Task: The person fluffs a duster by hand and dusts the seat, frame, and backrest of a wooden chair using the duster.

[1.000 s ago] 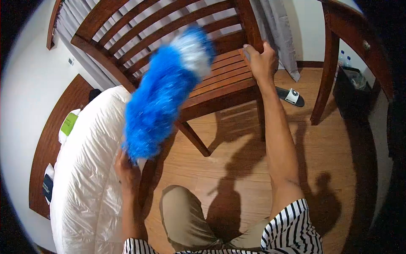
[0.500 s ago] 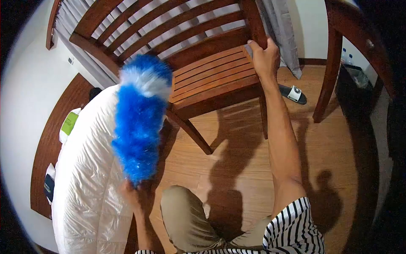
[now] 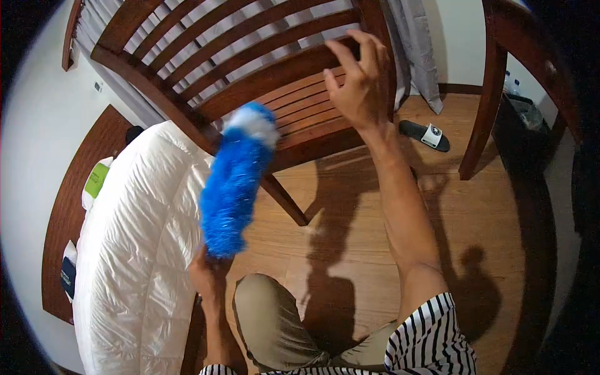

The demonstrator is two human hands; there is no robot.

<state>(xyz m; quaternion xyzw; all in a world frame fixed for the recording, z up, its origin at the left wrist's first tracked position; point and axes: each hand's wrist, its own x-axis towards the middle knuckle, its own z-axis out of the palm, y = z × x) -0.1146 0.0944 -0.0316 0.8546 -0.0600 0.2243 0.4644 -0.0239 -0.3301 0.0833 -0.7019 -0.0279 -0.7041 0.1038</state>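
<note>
A fluffy blue duster (image 3: 232, 187) with a white band near its tip rises from my left hand (image 3: 209, 275), whose fingers are wrapped round its lower end. The duster's tip lies in front of the seat edge of a dark wooden chair (image 3: 312, 147) with a slatted seat and back. My right hand (image 3: 358, 84) is raised over the chair, in front of the lower part of its backrest. Its fingers are spread and slightly bent, with nothing in them.
A bed with a white quilt (image 3: 134, 250) runs along the left. At the right stand a dark wooden furniture leg (image 3: 484, 106) and a black bin (image 3: 515, 137). One black-and-white slipper (image 3: 425, 135) lies on the wooden floor near the grey curtain (image 3: 415, 56).
My right hand has let go of the chair's side and moved up and left, its fingers opening. The duster has swung left, then back slightly right, and dropped lower than at first.
</note>
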